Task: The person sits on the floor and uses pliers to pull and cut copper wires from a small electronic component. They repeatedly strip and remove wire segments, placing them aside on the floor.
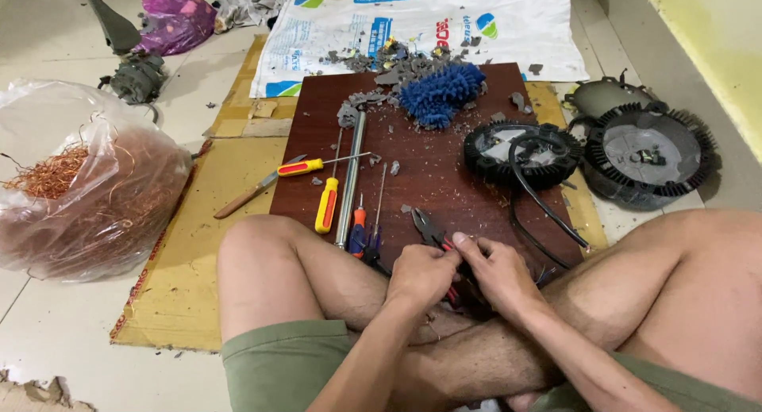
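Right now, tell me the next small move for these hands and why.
Probably ease the pliers shut on the small piece pinched between both hands: the left hand and right hand meet right at the plier handles, and the jaws point away over the board. What the piece is cannot be told.

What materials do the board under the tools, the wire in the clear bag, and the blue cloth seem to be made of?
Board: probably laminated wood, going by its smooth, dark reddish-brown, slightly glossy face.
Wire: likely copper, given the thin orange-brown tangled strands.
Blue cloth: seemingly soft microfibre, judging by its fluffy finger-like tufts.
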